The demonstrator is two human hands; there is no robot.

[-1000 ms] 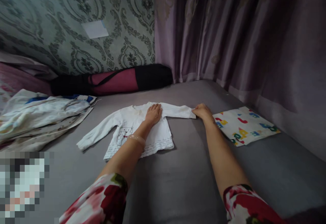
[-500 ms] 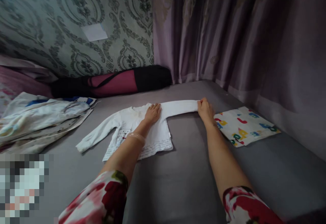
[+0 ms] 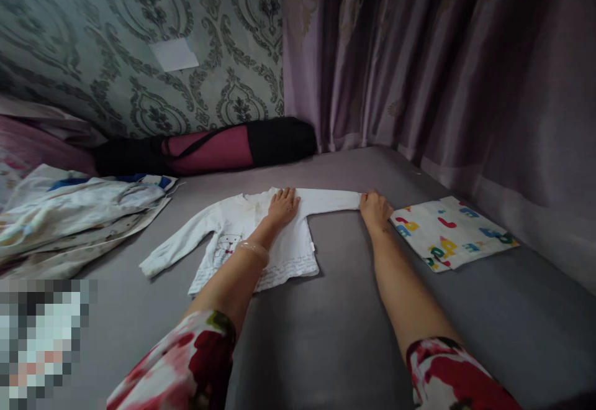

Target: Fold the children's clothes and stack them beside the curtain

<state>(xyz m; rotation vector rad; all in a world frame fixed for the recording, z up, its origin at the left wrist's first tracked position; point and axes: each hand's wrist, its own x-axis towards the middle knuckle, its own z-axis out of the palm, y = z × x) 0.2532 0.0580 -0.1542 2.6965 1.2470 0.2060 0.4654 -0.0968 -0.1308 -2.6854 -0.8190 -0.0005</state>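
A small white long-sleeved shirt (image 3: 291, 251) lies spread on the grey bed sheet (image 3: 316, 348), with a line-drawn animal on its front and writing along the hem. My left hand (image 3: 283, 206) rests flat on the shirt near the neckline and shoulder, fingers stretched out. At the far end of the right-side sleeve, my right hand (image 3: 375, 210) pinches the cuff, and that sleeve lies straight out. The other sleeve slants down to the left, untouched. My left forearm covers part of the shirt's front.
On the right lies a folded cloth (image 3: 454, 233) with colourful letters. Crumpled clothes (image 3: 84, 217) are heaped on the left. A black and maroon long bag (image 3: 209, 152) lies along the patterned wall, beside purple curtains (image 3: 354, 56).
My right hand has come slightly down and inward with the cuff, and the held sleeve now slopes a little lower. My left hand still presses on the shirt.
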